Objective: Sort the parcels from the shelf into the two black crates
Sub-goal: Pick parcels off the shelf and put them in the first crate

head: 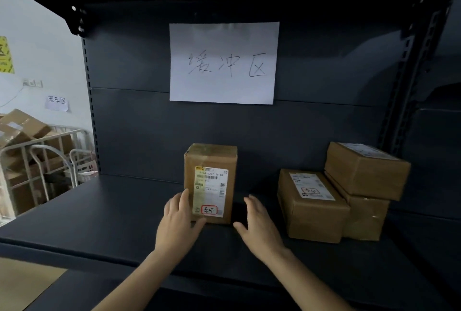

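An upright brown parcel (210,161) with a white shipping label stands in the middle of the dark shelf (104,213). My left hand (178,223) lies open against its lower left side, thumb at the front bottom corner. My right hand (258,223) hovers open just right of the parcel, apart from it. To the right lie three more brown parcels: a labelled one (311,206) in front, and behind it a parcel (366,169) stacked on another (366,218). No black crate is in view.
A white paper sign (223,62) with handwriting hangs on the shelf's back panel. An upper shelf overhangs the top. At the left, beyond the shelf post, a metal cage trolley (37,158) holds several cardboard boxes. The shelf's left half is bare.
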Tool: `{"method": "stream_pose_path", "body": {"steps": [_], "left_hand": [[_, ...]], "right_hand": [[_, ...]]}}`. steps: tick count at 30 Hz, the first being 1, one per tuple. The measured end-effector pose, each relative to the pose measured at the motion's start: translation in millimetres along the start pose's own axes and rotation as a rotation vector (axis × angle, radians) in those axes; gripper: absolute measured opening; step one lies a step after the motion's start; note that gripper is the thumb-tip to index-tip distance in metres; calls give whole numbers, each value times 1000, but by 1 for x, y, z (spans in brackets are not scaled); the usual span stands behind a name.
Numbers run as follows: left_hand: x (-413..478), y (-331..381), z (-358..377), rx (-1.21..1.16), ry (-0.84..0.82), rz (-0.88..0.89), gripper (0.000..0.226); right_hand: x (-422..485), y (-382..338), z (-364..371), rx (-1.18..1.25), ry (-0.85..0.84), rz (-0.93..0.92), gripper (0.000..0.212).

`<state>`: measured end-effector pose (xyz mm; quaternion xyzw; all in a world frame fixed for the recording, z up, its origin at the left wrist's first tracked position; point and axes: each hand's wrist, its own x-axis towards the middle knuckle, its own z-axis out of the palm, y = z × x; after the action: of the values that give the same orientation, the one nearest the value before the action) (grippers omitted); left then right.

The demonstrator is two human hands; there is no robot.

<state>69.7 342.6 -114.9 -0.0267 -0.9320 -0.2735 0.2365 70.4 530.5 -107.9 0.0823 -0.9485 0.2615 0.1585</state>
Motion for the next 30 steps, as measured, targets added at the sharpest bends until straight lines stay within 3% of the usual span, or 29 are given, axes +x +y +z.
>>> {"method": "stream_pose_path", "body": {"steps": [3, 6, 16, 19, 25, 30], "left_hand": [[-14, 16, 3, 199, 42, 194, 71], [-17, 37, 11, 292, -58, 262, 71], [-6, 109, 51, 162, -223, 418, 69], [1, 133, 64, -97, -348, 286, 66], [25, 174, 76, -753, -647, -178, 60], [29, 167, 78, -850, -619, -338, 50]], "right_hand": [[-11, 9, -21, -189, 72, -72, 66], [-24, 24, -43, -289, 134, -73, 64], [-66, 90, -101, -294, 359, 162, 56], [-68, 106, -108, -151, 387, 313, 55], [-52, 108, -105, 411, 333, 437, 38], [-39, 102, -101, 592, 232, 525, 47]]}}
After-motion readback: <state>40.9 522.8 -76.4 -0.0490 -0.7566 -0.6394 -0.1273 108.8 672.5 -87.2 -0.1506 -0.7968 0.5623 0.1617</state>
